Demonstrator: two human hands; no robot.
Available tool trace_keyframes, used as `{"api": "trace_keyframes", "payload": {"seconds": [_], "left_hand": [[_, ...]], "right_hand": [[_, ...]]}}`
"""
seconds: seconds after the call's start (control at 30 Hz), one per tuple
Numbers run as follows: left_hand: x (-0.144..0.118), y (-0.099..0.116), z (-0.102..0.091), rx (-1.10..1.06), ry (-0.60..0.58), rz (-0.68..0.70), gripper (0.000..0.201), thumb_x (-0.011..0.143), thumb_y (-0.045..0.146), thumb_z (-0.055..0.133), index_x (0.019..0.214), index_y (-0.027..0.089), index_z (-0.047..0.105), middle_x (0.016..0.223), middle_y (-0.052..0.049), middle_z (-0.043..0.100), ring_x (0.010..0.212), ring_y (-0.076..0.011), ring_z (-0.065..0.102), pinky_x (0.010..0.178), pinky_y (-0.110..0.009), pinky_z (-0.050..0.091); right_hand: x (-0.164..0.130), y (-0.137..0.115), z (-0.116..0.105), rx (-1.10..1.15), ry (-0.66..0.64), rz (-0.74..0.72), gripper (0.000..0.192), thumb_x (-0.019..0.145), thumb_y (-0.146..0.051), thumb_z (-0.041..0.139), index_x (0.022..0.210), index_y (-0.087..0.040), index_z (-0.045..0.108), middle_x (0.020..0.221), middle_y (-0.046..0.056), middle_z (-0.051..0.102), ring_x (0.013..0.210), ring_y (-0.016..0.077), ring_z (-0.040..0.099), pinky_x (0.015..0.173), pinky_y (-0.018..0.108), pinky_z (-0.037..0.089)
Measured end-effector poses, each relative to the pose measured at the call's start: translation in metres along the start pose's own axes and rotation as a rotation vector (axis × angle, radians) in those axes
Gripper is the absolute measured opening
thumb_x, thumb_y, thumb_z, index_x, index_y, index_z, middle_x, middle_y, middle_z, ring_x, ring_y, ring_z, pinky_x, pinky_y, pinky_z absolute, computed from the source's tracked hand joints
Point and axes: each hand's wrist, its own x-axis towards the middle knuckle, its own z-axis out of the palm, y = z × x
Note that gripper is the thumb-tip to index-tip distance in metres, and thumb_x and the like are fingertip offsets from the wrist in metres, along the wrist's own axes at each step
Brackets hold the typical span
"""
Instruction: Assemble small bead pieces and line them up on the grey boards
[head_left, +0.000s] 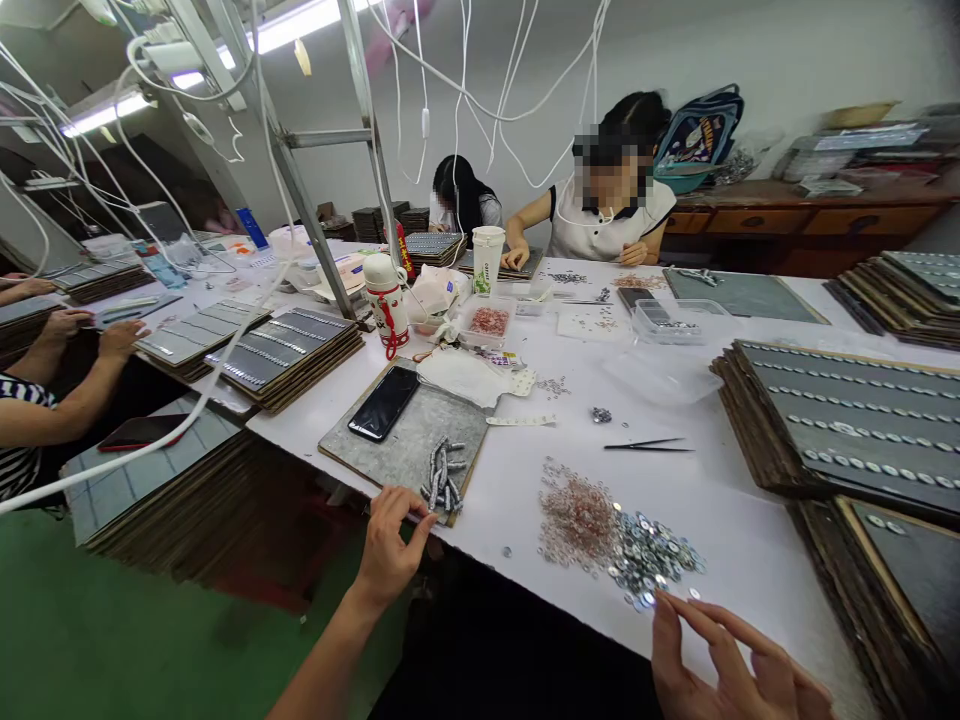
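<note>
My left hand is at the table's front edge, fingers curled and thumb close to the forefinger. Anything between them is too small to make out. Just beyond it, stacked rolls of small silver discs lie on a grey board. My right hand, lower right, has thumb and forefinger pinched together at the near edge of a pile of shiny silver discs. What the pinch holds is unclear. Touching that pile on its left is a heap of small clear-and-copper rings.
A black phone lies on the grey board. Tweezers rest beyond the piles. Boards with rows of discs are stacked at right. A bottle and a cup stand further back. Co-workers sit opposite and at left; cables hang overhead.
</note>
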Motion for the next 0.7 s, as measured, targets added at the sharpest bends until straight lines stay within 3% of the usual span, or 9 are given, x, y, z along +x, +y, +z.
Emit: {"api": "trace_keyframes", "payload": {"seconds": [0.23, 0.33, 0.43, 0.6, 0.7], "left_hand": [[-0.011, 0.005, -0.004, -0.223, 0.197, 0.094, 0.016, 0.079, 0.006, 0.066, 0.083, 0.021, 0.062, 0.082, -0.002, 0.068, 0.08, -0.0183, 0.064, 0.078, -0.033, 0.05], [-0.021, 0.021, 0.005, -0.364, 0.176, 0.047, 0.021, 0.079, 0.004, 0.065, 0.09, 0.022, 0.068, 0.081, -0.002, 0.07, 0.079, -0.0172, 0.065, 0.077, -0.03, 0.051], [-0.037, 0.048, 0.023, -0.6, -0.019, -0.118, 0.016, 0.081, 0.01, 0.066, 0.086, 0.022, 0.073, 0.077, -0.002, 0.071, 0.074, -0.0165, 0.066, 0.072, -0.027, 0.052], [-0.069, 0.094, 0.051, -1.021, -0.476, -0.621, 0.011, 0.076, 0.029, 0.075, 0.08, 0.019, 0.077, 0.074, -0.006, 0.074, 0.072, -0.0188, 0.068, 0.069, -0.027, 0.052], [-0.078, 0.104, 0.056, -1.115, -0.599, -0.82, 0.018, 0.072, 0.034, 0.078, 0.076, 0.016, 0.075, 0.072, -0.007, 0.073, 0.072, -0.0184, 0.067, 0.071, -0.027, 0.051]], "right_hand": [[-0.002, 0.002, 0.0, 0.0, 0.006, -0.02, 0.005, 0.078, -0.028, 0.072, 0.074, -0.025, 0.07, 0.07, 0.0, 0.067, 0.065, 0.016, 0.053, 0.07, 0.034, 0.034], [-0.004, 0.002, 0.001, 0.017, 0.0, 0.027, 0.009, 0.079, -0.028, 0.071, 0.07, -0.025, 0.069, 0.071, 0.0, 0.067, 0.067, 0.0166, 0.054, 0.074, 0.035, 0.034], [0.0, 0.0, -0.002, 0.091, -0.051, 0.057, 0.009, 0.08, -0.028, 0.071, 0.072, -0.023, 0.069, 0.078, 0.002, 0.066, 0.07, 0.0161, 0.055, 0.075, 0.035, 0.035], [0.011, -0.013, -0.024, 0.263, -0.194, 0.172, 0.01, 0.085, -0.028, 0.065, 0.078, -0.021, 0.066, 0.089, 0.004, 0.062, 0.081, 0.0179, 0.057, 0.081, 0.037, 0.036], [0.008, -0.027, -0.041, 0.312, -0.305, 0.182, 0.007, 0.085, -0.025, 0.063, 0.079, -0.022, 0.065, 0.092, 0.004, 0.059, 0.087, 0.0193, 0.054, 0.082, 0.037, 0.037]]}}
